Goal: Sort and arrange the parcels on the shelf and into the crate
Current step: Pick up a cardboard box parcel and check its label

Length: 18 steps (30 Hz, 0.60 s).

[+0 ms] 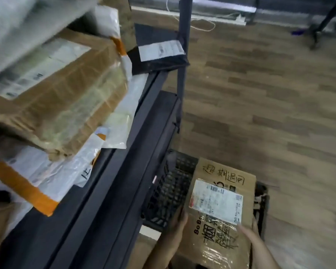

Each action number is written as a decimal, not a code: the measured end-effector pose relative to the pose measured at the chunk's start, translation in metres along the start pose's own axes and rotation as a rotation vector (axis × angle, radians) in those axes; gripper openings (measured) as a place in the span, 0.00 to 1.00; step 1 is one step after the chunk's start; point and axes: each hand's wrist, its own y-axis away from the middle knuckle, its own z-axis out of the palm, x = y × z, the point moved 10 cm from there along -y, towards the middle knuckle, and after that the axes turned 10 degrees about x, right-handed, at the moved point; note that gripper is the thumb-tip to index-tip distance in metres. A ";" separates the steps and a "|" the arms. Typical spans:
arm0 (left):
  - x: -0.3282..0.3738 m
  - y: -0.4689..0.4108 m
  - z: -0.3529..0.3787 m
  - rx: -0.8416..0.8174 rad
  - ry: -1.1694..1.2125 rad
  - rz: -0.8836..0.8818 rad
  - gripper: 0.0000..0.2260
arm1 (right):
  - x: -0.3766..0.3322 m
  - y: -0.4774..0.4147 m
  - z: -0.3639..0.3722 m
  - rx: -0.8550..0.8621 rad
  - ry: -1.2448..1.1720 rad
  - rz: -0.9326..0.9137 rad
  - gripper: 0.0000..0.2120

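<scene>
Left grip (177, 224) and right grip (248, 235) clasp a box (219, 206) by its near edges above the right half of the crate (169, 191), beside the shelf (113, 171); lowering it level, flush to the right wall, would likely leave room for more.

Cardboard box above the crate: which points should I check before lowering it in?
1. Both the left hand and the right hand hold the cardboard box: ok.
2. Box is over the black crate: ok.
3. Crate floor beneath the box is free: cannot tell, hidden.
4. The shipping label faces up: ok.
5. Box is apart from the shelf: ok.
</scene>
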 end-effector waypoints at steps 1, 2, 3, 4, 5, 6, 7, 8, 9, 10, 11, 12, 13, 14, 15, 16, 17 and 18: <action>-0.013 -0.024 -0.003 0.010 0.011 -0.018 0.23 | 0.017 -0.020 0.008 0.021 -0.024 0.047 0.48; -0.021 -0.047 -0.007 0.019 0.027 -0.027 0.24 | 0.031 -0.037 0.017 0.035 -0.076 0.080 0.45; -0.029 -0.070 -0.013 0.033 0.051 -0.033 0.24 | 0.046 -0.051 0.030 0.018 -0.127 0.118 0.39; -0.037 -0.092 -0.020 0.056 0.064 -0.034 0.24 | 0.059 -0.063 0.044 -0.042 -0.154 0.150 0.34; -0.044 -0.112 -0.026 0.076 0.054 -0.032 0.24 | 0.070 -0.074 0.057 -0.091 -0.152 0.162 0.28; -0.054 -0.129 -0.032 0.091 0.022 -0.036 0.23 | 0.079 -0.087 0.066 -0.117 -0.146 0.156 0.23; -0.061 -0.145 -0.037 0.094 -0.008 -0.038 0.23 | 0.088 -0.102 0.072 -0.112 -0.146 0.150 0.20; -0.068 -0.160 -0.041 0.089 -0.035 -0.030 0.22 | 0.096 -0.115 0.082 -0.125 -0.147 0.145 0.20; -0.074 -0.173 -0.043 0.082 -0.051 -0.016 0.21 | 0.105 -0.128 0.089 -0.129 -0.124 0.136 0.20; -0.078 -0.185 -0.046 0.082 -0.061 -0.008 0.21 | 0.112 -0.140 0.096 -0.133 -0.095 0.125 0.21; -0.082 -0.196 -0.047 0.093 -0.074 -0.005 0.20 | 0.117 -0.151 0.101 -0.134 -0.069 0.116 0.21; -0.086 -0.206 -0.048 0.102 -0.089 -0.008 0.20 | 0.124 -0.161 0.105 -0.139 -0.040 0.119 0.21; -0.090 -0.214 -0.046 0.105 -0.107 -0.015 0.20 | 0.131 -0.171 0.108 -0.146 -0.021 0.129 0.21; -0.095 -0.222 -0.043 0.105 -0.127 -0.026 0.21 | 0.137 -0.180 0.111 -0.159 -0.013 0.144 0.20; -0.099 -0.229 -0.041 0.110 -0.146 -0.032 0.22 | 0.141 -0.188 0.115 -0.174 -0.025 0.157 0.20; -0.103 -0.238 -0.040 0.122 -0.161 -0.024 0.22 | 0.145 -0.195 0.119 -0.185 -0.046 0.163 0.20; -0.106 -0.247 -0.040 0.138 -0.175 -0.015 0.22 | 0.150 -0.203 0.123 -0.191 -0.070 0.167 0.20; -0.110 -0.257 -0.041 0.154 -0.191 -0.014 0.22 | 0.156 -0.210 0.126 -0.190 -0.091 0.175 0.21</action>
